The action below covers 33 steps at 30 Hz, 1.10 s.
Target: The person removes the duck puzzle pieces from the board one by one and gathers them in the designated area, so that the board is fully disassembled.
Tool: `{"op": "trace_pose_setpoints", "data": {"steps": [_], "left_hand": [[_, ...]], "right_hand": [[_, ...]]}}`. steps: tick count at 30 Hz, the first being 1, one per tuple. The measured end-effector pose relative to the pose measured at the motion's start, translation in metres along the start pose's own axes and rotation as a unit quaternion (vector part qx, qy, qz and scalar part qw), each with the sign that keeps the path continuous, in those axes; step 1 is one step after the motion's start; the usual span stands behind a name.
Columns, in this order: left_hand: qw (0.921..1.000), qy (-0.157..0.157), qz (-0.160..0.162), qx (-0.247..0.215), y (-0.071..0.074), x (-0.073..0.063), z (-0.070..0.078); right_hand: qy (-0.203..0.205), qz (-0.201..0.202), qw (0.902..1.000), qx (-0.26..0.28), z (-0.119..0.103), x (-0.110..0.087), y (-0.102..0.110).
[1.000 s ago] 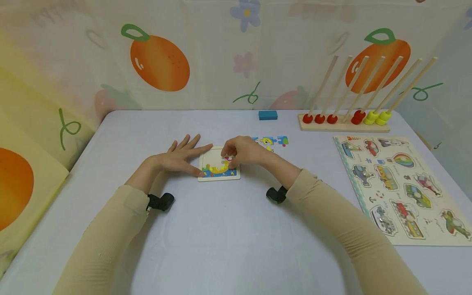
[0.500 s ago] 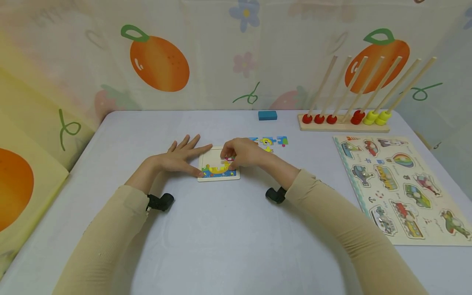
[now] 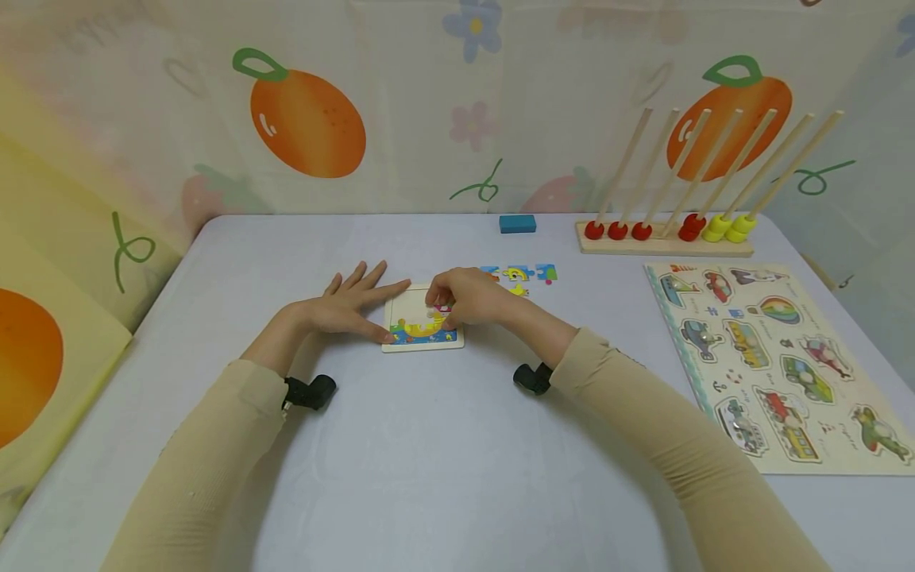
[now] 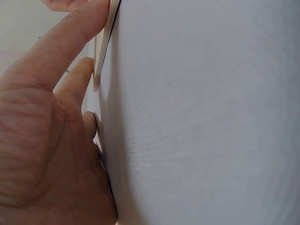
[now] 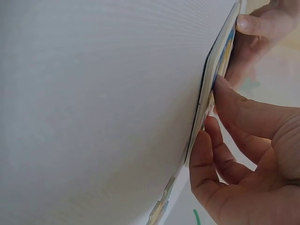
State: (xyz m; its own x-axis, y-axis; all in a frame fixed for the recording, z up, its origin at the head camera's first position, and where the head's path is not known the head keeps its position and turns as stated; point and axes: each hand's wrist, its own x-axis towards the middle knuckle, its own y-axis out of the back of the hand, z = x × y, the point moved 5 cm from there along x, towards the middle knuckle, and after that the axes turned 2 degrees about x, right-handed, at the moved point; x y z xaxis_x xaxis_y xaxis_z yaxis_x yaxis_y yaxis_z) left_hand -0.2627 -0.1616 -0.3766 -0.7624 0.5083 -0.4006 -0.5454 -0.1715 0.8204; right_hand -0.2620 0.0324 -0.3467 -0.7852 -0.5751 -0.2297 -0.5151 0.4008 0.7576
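Touching squarish wooden tray [image 3: 411,300], splayed left hand [image 3: 345,307]

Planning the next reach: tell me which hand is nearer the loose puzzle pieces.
Right. The right hand is immediately left of the loose puzzle pieces, partly covering them in the head view; the left hand is farther off, at the left edge of the puzzle board.

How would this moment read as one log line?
left hand: spread, touching puzzle frame | right hand: fingers curled at pink piece | loose pieces: on table
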Motion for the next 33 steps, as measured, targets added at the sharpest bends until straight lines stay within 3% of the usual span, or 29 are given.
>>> {"op": "trace_pose_setpoints", "data": {"steps": [21, 33], "left_hand": [[1.0000, -0.001, 0.001, 0.002, 0.0001, 0.0006, 0.0002], [1.0000, -0.001, 0.003, 0.001, -0.0005, 0.0019, -0.0003]], "right_hand": [[-0.012, 0.012, 0.9998, 0.011, -0.0011, 0.0003, 0.0012], [-0.012, -0.002, 0.9998, 0.017, 0.0005, -0.0001, -0.0001]]}}
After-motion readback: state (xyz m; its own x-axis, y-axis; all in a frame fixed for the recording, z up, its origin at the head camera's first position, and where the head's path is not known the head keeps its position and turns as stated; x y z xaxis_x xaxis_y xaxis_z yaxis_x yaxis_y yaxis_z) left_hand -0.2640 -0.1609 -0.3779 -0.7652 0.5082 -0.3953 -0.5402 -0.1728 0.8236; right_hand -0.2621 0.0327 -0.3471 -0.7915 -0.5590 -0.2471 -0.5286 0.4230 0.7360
